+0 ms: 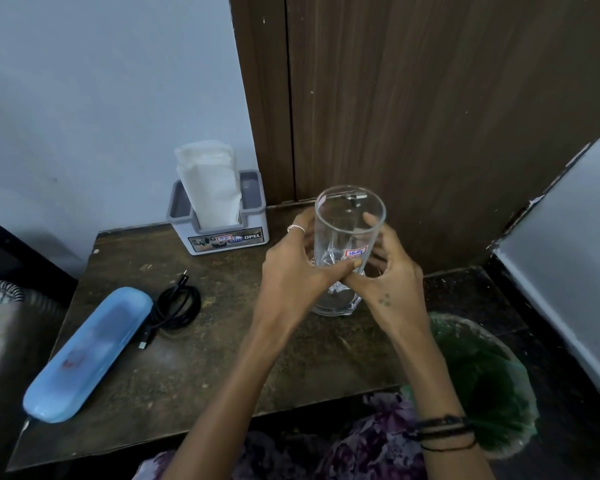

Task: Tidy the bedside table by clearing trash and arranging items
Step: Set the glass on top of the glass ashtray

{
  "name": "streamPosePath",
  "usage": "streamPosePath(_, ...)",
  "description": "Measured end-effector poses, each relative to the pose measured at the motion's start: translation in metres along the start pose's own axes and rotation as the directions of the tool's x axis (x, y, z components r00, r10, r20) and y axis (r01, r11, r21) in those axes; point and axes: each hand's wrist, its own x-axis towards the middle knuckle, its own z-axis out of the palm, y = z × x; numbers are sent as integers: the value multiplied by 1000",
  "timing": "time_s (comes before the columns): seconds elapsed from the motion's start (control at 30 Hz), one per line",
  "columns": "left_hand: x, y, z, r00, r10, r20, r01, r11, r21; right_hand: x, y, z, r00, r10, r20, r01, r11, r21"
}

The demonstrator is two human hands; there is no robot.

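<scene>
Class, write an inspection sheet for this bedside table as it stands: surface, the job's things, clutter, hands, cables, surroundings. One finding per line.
Surface: dark, worn wooden bedside table.
Job's things: clear drinking glass, upright and empty; blue oblong case at left; grey tissue holder at the back, white tissues sticking up.
Clutter: nothing seen.
Hands: left hand and right hand both grip the glass.
Cables: coiled black cable beside the case.
Surroundings: green-lined bin at right; brown wooden panel behind.

Dark worn bedside table (194,368), grey tissue holder (219,225) at back edge, blue case (87,355) at left, coiled black cable (175,308) just beside it, 1 clear glass (343,237) at right
</scene>
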Motion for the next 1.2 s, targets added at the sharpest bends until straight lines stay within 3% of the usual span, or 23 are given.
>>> streamPosePath(0.47,-6,-40,9,999,-35,18,35,999,-8,-7,29,10,999,32,30,-27,987,-156)
streamPosePath(0.93,-5,-49,5,994,-14,106,21,998,-61,-9,30,13,997,48,55,-41,991,-123)
streamPosePath(1.2,-23,-78,-3,989,-119,93,107,987,122,-24,46,-3,976,207,71,-195,971,-141)
